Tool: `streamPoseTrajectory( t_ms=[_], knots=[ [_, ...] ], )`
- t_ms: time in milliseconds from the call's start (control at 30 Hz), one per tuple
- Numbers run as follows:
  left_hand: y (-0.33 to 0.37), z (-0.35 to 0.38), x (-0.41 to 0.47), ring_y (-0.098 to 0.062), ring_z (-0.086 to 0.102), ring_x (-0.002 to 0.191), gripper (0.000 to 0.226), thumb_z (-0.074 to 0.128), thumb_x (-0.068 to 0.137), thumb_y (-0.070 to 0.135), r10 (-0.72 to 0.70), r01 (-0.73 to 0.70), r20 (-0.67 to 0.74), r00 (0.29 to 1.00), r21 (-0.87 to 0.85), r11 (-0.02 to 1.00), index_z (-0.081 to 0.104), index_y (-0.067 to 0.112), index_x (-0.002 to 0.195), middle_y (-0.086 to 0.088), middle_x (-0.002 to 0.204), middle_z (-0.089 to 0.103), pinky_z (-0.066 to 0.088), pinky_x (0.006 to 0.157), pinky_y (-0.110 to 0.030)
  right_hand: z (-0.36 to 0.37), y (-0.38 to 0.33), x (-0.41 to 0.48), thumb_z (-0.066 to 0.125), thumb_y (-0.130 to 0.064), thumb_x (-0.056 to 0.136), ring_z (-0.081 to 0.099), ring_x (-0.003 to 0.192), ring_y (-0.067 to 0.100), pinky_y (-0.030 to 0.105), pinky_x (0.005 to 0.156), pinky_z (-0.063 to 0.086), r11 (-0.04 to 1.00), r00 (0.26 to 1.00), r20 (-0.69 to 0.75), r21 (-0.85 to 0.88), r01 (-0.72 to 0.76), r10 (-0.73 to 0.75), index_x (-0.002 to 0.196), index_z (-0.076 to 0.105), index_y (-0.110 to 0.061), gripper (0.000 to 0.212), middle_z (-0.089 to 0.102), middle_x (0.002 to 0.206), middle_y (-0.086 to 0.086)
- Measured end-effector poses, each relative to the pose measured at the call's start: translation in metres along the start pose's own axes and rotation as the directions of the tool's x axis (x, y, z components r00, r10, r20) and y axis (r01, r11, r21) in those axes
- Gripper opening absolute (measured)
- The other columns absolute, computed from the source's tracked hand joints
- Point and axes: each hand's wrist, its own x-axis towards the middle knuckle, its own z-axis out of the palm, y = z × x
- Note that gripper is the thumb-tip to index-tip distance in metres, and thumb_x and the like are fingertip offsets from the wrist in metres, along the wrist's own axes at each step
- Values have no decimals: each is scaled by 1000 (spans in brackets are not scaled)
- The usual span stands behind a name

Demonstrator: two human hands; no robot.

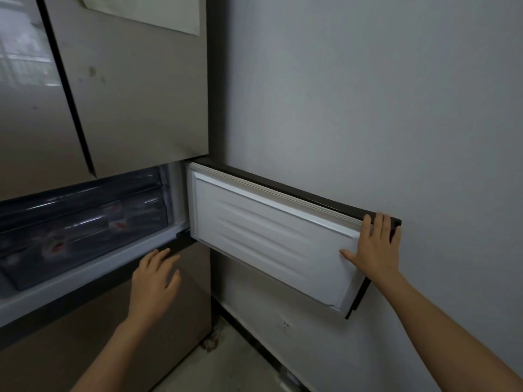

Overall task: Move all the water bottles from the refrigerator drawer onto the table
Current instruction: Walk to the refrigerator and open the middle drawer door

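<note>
No text, brand, number or sign can be read. Red-marked labels are seen on the water bottles (117,222) through the clouded front of the refrigerator drawer (70,199), but their print is blurred beyond reading. On the pale sheet of paper (147,12) fixed to the upper door (135,94), no legible writing is made out.
</note>
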Motion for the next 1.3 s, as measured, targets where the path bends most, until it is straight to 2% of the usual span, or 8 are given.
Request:
streamPoseTrajectory(
  t_ms=[167, 433, 600, 700, 800, 967, 1067, 1300],
  knots=[
    [-1, -5, -6, -37, 31, 132, 41, 60, 86, 17, -56, 64, -66, 996, 139, 988, 53, 7, 125, -18, 139, 43, 26, 103, -57, 11, -12, 9, 81, -49, 58, 27, 133, 46, 66, 101, 21, 990, 980, -159, 64, 128, -117, 133, 40, 5, 102, 32, 140, 35],
    [4, -26, -27, -43, 42, 124, 45, 68, 78, 13, -206, 239, -152, 967, 250, 938, 56, 4, 121, -23, 131, 50, 37, 94, -59, 7, -110, 17, 78, -54, 57, 28, 128, 40, 62, 99, 30, 841, 817, -334, 113, 530, -470, 129, 37, -5, 96, 43, 133, 33],
    [9, -34, -52, -38, 33, 131, 54, 64, 82, 16, -326, 378, -220, 919, 265, 887, 45, 5, 132, -19, 139, 42, 30, 102, -54, 11, -147, 8, 80, -54, 51, 28, 128, 39, 58, 103, 16, 715, 710, -321, 126, 688, -627, 129, 37, -8, 100, 42, 134, 30],
    [13, -37, -69, -42, 38, 127, 55, 68, 78, 13, -378, 438, -247, 892, 266, 859, 49, 2, 129, -23, 136, 46, 34, 97, -58, 11, -161, 1, 79, -55, 51, 31, 126, 38, 60, 102, 19, 652, 664, -311, 158, 741, -680, 129, 37, -10, 99, 49, 131, 28],
    [19, -40, -87, -43, 41, 125, 54, 71, 76, 12, -423, 497, -285, 860, 285, 819, 52, 1, 125, -23, 133, 48, 36, 94, -59, 9, -171, -9, 79, -55, 50, 50, 117, 38, 61, 93, 39, 575, 614, -270, 215, 789, -742, 124, 40, -13, 94, 58, 122, 24],
    [26, -36, -129, -40, 38, 128, 54, 69, 77, 14, -504, 600, -342, 793, 294, 744, 51, 3, 127, -21, 136, 46, 34, 97, -56, 13, -190, -27, 82, -43, 51, 64, 98, 33, 53, 80, 50, 400, 467, -294, 261, 879, -834, 117, 45, -14, 81, 66, 106, 19],
    [21, -35, -144, -36, 31, 133, 54, 64, 82, 20, -565, 647, -321, 761, 307, 698, 46, 8, 132, -16, 142, 40, 29, 102, -52, 16, -203, -38, 85, -40, 48, 65, 97, 35, 51, 76, 52, 371, 451, -260, 304, 877, -854, 115, 56, -13, 78, 66, 105, 21],
    [-4, -45, -128, -27, 21, 138, 56, 54, 89, 28, -629, 704, -322, 708, 253, 663, 34, 14, 139, -9, 149, 30, 22, 109, -45, 20, -244, -41, 86, -41, 46, 67, 94, 32, 46, 72, 55, 361, 444, -190, 353, 863, -876, 118, 43, -17, 87, 68, 102, 18]
  ],
)
